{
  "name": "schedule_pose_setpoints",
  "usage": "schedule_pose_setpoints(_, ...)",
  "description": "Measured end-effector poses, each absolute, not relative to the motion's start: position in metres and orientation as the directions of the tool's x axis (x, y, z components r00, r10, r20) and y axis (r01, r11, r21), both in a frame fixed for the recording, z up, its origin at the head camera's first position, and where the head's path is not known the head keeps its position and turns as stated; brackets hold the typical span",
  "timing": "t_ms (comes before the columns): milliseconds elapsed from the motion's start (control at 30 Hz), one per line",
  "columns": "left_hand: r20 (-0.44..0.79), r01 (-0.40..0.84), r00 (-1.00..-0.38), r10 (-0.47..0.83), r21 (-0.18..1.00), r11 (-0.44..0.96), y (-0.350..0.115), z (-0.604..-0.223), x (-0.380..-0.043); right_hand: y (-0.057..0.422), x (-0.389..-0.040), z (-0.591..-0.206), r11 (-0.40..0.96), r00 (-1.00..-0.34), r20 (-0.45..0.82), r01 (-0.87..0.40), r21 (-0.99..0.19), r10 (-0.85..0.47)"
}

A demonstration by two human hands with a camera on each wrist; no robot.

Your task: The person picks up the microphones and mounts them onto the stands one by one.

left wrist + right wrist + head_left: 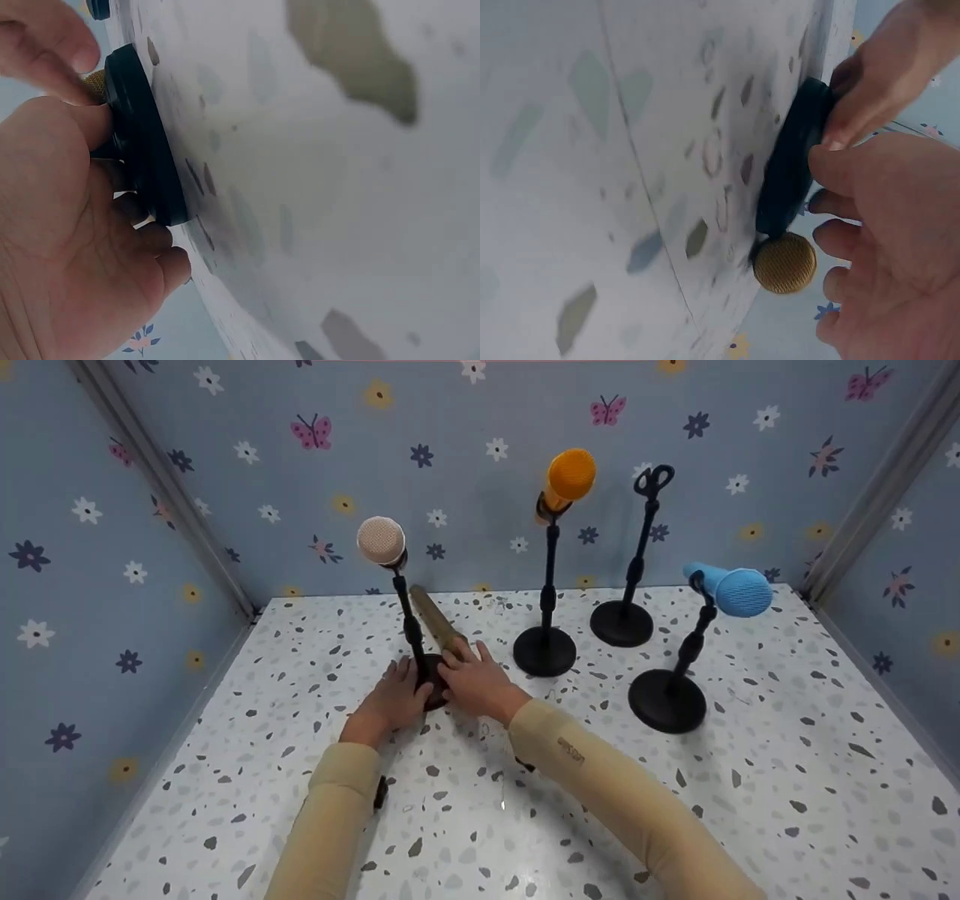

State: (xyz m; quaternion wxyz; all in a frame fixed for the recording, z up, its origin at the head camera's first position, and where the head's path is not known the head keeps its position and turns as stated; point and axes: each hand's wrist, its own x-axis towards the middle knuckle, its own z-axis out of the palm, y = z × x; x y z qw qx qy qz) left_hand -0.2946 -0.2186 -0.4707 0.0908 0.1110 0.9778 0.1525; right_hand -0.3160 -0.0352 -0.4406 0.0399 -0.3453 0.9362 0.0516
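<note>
the black round base (431, 684) of the pink microphone stand (409, 619) sits on the speckled table (300, 720), left of the middle. the left hand (391, 699) holds its left edge, with fingers (154, 240) curled under the rim. the right hand (474, 679) lies on its right side, fingers bent on the rim. a gold microphone (437, 621) lies flat just behind the base, touching the right fingertips. far right stand the orange microphone (568, 478), the empty stand (637, 562) and the blue microphone (731, 589).

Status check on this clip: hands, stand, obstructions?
Left hand and right hand both on the pink mic stand's base. Stand upright. Gold mic lies just behind the base.
</note>
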Motion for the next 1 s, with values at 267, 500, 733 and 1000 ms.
schedule_pose_setpoints(267,-0.154,0.158,-0.963,0.221,0.342,0.926,-0.21,-0.47,-0.293,-0.017,-0.355,-0.436,0.793,-0.787,0.103,-0.607,0.049,-0.608)
schedule_pose_setpoints(500,-0.16,0.155,-0.961,0.224,0.359,0.92,-0.21,-0.474,-0.29,-0.004,-0.377,-0.452,0.757,-0.757,0.022,-0.652,0.054,-0.653)
schedule_pose_setpoints(733,-0.14,0.177,-0.961,0.237,0.345,0.922,-0.213,-0.476,-0.289,0.004,-0.377,-0.443,0.691,-0.688,0.075,-0.711,0.131,-0.722)
schedule_pose_setpoints(1000,-0.174,0.146,-0.96,0.219,0.358,0.922,-0.218,-0.472,-0.295,0.016,-0.379,-0.431,0.598,-0.633,0.001,-0.731,0.33,-0.774)
